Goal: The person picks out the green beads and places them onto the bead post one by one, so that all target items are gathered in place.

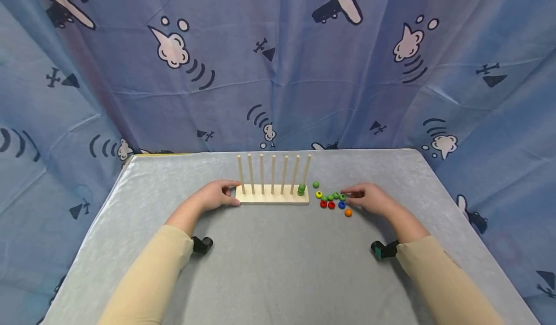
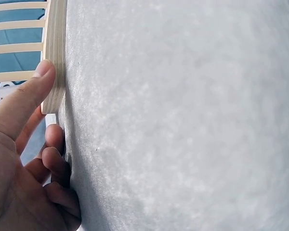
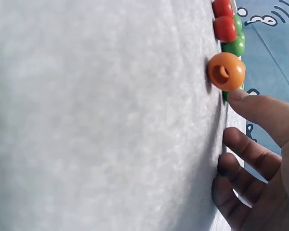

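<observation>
My left hand [image 1: 217, 193] grips the left end of a wooden peg board [image 1: 271, 199], thumb on its front edge and fingers behind. The board stands with a row of upright pegs; green beads [image 1: 301, 190] are stacked low on the rightmost peg. My right hand [image 1: 369, 198] pinches a green bead [image 1: 342, 197] at the right side of a loose bead group, between thumb and forefinger. In the right wrist view the thumb mostly hides this bead, and an orange bead [image 3: 226, 71] lies just in front of the thumb tip.
Beside the board lie a yellow bead [image 1: 319, 194], two red beads [image 1: 331, 205], a blue bead [image 1: 341, 204] and several green beads [image 1: 330, 197]. One green bead [image 1: 316, 185] sits farther back. A grey cloth covers the table [image 1: 278, 267]; a blue patterned curtain [image 1: 278, 98] hangs behind.
</observation>
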`<state>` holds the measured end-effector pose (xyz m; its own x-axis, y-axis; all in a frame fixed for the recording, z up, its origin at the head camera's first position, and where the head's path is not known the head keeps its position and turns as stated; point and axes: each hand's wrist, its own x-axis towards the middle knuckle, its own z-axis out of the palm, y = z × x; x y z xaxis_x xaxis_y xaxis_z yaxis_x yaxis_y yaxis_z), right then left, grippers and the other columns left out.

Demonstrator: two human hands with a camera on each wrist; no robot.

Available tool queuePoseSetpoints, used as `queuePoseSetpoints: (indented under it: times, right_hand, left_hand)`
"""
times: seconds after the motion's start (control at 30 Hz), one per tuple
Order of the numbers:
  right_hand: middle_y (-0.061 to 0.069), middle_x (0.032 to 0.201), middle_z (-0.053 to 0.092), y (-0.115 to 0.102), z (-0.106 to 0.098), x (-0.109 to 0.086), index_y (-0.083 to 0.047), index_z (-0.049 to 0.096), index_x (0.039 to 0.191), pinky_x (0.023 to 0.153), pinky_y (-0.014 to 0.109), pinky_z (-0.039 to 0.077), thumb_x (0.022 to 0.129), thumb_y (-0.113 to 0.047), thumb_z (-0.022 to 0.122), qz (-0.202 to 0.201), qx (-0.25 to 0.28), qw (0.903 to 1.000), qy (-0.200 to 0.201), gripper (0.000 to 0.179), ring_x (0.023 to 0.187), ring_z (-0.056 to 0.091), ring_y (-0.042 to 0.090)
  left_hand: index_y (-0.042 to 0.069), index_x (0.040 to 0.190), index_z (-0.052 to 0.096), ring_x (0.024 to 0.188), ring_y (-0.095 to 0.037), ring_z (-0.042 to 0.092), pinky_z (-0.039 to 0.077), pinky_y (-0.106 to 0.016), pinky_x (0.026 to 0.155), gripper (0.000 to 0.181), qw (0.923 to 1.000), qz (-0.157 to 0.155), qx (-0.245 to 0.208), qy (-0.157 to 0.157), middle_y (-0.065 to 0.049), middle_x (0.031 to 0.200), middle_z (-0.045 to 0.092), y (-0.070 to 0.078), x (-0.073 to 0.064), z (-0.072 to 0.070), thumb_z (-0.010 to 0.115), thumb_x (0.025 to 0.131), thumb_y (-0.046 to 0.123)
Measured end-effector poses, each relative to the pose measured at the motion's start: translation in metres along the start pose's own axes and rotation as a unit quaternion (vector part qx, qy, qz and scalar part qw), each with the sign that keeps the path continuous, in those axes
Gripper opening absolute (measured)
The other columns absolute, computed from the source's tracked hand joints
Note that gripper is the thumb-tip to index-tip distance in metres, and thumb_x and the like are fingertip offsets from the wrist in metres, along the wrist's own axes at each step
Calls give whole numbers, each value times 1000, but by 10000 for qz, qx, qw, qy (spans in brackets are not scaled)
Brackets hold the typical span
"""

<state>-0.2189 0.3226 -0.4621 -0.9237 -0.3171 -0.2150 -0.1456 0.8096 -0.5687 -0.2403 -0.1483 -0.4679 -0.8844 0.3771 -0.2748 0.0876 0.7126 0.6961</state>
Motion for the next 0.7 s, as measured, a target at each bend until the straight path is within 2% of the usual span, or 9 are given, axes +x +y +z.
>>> queuePoseSetpoints:
  times: [0.27,0.5,0.7]
  right_hand:
    - [8,102,62,-3,0,3,-8,70,125,75,37,46,94,-16,69,-60,-75,9999,-50,32,89,56,19]
    - [6,97,61,1,4,5,-9,72,123,71,34,45,93,-17,70,33,-76,10000,30,31,83,53,18]
    - [7,96,64,2,2,5,-6,71,123,68,35,46,93,-16,70,-105,-117,9997,204,32,81,55,19]
  left_hand:
    - [10,140,57,73,-15,46,38,-33,73,65,10000,34,57,35,-1,81,53,2,-1,-1,82,83,28]
    - [10,140,57,72,-15,46,37,-33,72,65,10000,42,10,-4,-1,81,52,2,-1,-1,82,83,26]
    - [10,141,57,72,-16,46,37,-33,72,65,10000,11,6,-20,-1,81,52,3,-1,0,82,83,26]
